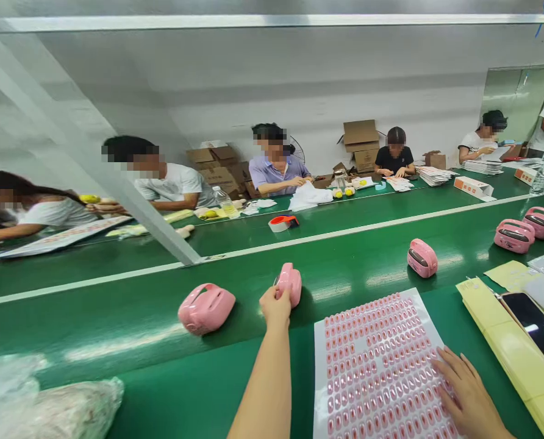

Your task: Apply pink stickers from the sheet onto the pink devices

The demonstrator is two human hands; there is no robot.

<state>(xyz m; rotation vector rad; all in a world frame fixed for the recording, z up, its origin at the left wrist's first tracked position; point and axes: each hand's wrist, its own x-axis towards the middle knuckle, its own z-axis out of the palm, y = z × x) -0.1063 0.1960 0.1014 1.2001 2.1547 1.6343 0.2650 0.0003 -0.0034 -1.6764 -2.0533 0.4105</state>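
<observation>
My left hand (275, 306) reaches out over the green belt, its fingers closed on a glossy pink plastic case (292, 281) with a handle-like top. To its left sits another pink case (207, 310) with a slot in its side. In front of me lies a sheet of oval pink stickers (377, 360) in rows, with a few gaps where backing shows. My right hand (468, 390) rests open on the sheet's right edge, fingers spread. A further pink case (422, 258) stands on the belt beyond the sheet.
More pink cases (514, 236) stand at the right. Yellow paper strips (505, 341) and a phone (537, 326) lie right of my right hand. A clear plastic bag (80, 405) is at lower left. A slanted metal post (130, 189) rises at left. Several people work across the belt.
</observation>
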